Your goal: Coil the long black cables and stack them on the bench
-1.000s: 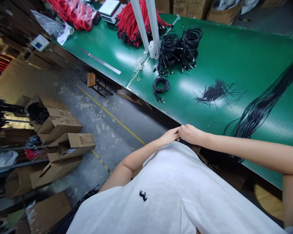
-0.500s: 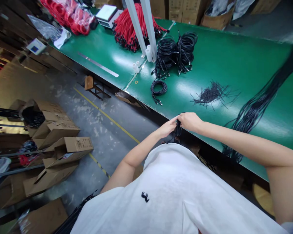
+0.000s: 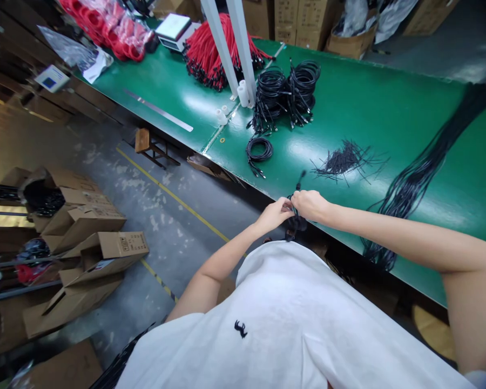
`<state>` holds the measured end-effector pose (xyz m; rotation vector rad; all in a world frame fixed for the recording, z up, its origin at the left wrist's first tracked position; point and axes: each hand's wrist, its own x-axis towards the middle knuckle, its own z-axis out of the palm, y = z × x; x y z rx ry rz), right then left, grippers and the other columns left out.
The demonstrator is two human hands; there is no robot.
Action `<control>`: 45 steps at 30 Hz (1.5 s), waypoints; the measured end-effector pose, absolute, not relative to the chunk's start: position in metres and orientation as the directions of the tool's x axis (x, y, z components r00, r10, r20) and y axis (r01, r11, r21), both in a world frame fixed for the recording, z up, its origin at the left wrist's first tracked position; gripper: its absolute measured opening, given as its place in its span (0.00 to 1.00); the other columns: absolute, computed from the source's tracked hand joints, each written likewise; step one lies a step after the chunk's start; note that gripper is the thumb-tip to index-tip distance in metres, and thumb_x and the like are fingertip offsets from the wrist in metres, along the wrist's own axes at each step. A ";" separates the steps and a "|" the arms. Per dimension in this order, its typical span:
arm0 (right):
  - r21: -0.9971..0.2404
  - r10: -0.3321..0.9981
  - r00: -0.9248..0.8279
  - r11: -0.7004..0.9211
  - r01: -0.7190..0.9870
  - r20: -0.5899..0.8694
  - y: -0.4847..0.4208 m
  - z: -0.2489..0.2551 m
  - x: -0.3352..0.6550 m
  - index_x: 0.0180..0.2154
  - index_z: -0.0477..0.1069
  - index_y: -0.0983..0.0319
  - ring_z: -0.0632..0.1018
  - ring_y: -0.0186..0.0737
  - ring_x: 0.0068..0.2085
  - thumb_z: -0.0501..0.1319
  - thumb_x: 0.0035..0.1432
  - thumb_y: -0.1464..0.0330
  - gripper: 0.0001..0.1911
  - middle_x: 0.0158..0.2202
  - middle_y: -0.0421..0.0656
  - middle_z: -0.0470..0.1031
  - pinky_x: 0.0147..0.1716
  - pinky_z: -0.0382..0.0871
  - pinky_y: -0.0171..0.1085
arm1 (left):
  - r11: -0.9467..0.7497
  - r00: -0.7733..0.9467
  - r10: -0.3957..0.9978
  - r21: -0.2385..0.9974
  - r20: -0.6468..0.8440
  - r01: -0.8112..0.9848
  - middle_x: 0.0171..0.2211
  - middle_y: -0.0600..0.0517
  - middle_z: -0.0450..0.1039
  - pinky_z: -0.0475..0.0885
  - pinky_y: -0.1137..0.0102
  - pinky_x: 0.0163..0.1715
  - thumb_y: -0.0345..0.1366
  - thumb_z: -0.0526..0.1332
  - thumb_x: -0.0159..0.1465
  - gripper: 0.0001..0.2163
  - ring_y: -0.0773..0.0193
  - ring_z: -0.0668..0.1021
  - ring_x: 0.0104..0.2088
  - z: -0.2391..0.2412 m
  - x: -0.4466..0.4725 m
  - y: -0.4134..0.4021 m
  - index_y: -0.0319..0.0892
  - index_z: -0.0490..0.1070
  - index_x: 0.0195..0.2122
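Note:
My left hand [image 3: 273, 215] and my right hand [image 3: 310, 205] meet at the near edge of the green table [image 3: 372, 102], both closed on a small coil of black cable [image 3: 295, 222] that hangs between them. One cable end sticks up above the hands. A single coiled black cable [image 3: 259, 150] lies on the table beyond my hands. Further back is a heap of coiled black cables [image 3: 285, 93]. To the right, a pile of thin black ties [image 3: 340, 159] lies loose.
A long bundle of straight black cables [image 3: 425, 167] runs off the table's near edge at right. Red cables [image 3: 210, 46], a scale [image 3: 172, 26] and white posts [image 3: 235, 48] stand at the back. Open cardboard boxes [image 3: 85, 237] and a wooden stool [image 3: 146, 143] are on the floor at left.
My hands have risen from my waist toward the table edge with the black cable coil, which now shows between them. The view has tilted slightly.

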<state>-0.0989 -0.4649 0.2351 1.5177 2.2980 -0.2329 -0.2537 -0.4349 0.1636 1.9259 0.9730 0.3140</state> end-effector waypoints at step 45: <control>-0.136 0.926 -0.181 0.143 0.980 -0.331 -0.463 0.188 -0.080 0.42 0.76 0.68 0.78 0.46 0.42 0.50 0.62 0.74 0.16 0.42 0.55 0.78 0.33 0.61 0.36 | 0.041 0.511 0.798 0.876 -0.318 0.480 0.34 0.47 0.75 0.60 0.53 0.59 0.33 0.66 0.58 0.06 0.49 0.75 0.50 0.126 -0.215 -0.425 0.42 0.69 0.28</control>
